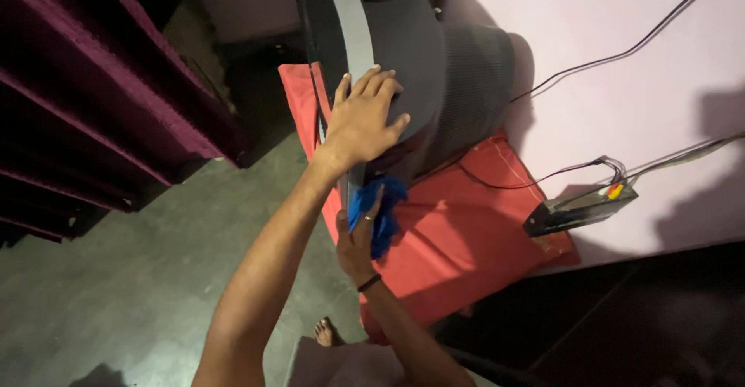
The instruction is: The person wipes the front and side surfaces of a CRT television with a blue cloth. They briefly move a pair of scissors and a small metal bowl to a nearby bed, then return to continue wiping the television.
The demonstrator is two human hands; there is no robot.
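A bulky old grey television (434, 61) stands on a table draped in a red cloth (458, 232). My left hand (363, 119) lies flat on the set's top edge, near its silver front frame, fingers spread. Lower down, my right hand (355, 240) presses a crumpled blue rag (380, 212) against the television's lower side corner. A dark band circles my right wrist.
A small dark box (578, 209) with coloured plugs and cables sits on the cloth at right, wires running up the pink wall (621, 108). Maroon curtains (85, 100) hang at left. My bare foot (326, 331) stands on the grey floor (140, 278).
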